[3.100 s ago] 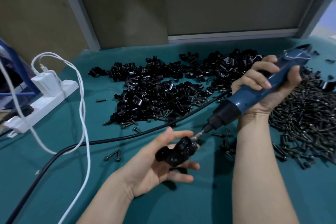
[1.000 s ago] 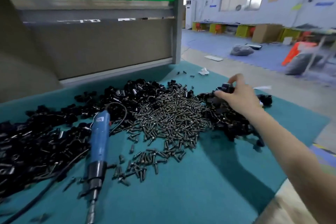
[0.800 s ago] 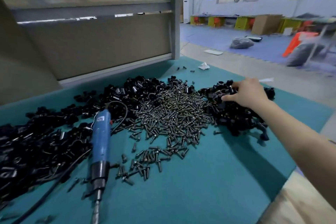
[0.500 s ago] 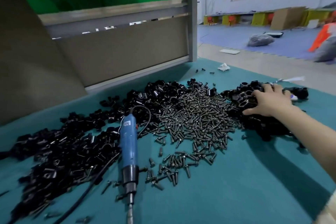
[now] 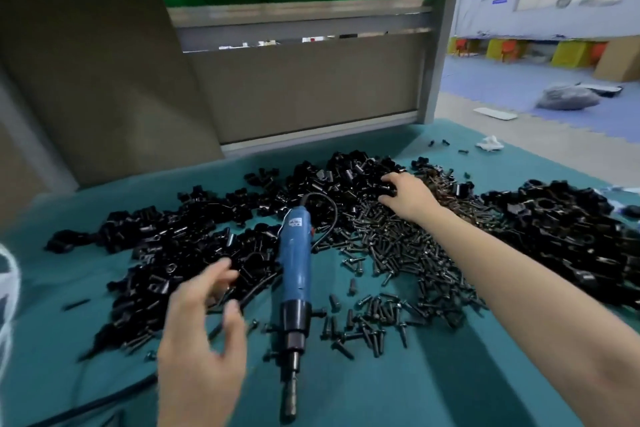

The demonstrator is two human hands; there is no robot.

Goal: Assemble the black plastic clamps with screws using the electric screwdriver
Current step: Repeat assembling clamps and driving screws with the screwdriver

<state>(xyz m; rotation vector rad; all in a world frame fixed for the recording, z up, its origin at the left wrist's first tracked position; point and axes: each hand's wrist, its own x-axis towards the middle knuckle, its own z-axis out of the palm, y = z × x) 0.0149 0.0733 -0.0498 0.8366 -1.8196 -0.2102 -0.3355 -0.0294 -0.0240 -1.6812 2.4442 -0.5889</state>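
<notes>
The blue electric screwdriver [image 5: 294, 270] lies on the teal mat [image 5: 433, 388], bit pointing toward me. My left hand [image 5: 201, 340] hovers just left of it over the near black clamp pile [image 5: 162, 253], fingers spread and holding nothing; it is blurred. My right hand [image 5: 408, 198] reaches across the heap of dark screws [image 5: 408, 253] to the far clamps. Its thumb and fingertips curl round a black clamp piece [image 5: 389, 189] there.
A second heap of black clamps [image 5: 561, 218] fills the right side near the table's edge. The screwdriver's black cable [image 5: 86, 406] runs off at lower left, a white cable [image 5: 7, 288] at the left edge. A grey panel [image 5: 311, 90] closes the back.
The screwdriver was laid down and my right hand dropped a clamp on the right heap. That hand has since swung left to the far clamps. My left hand has come into view.
</notes>
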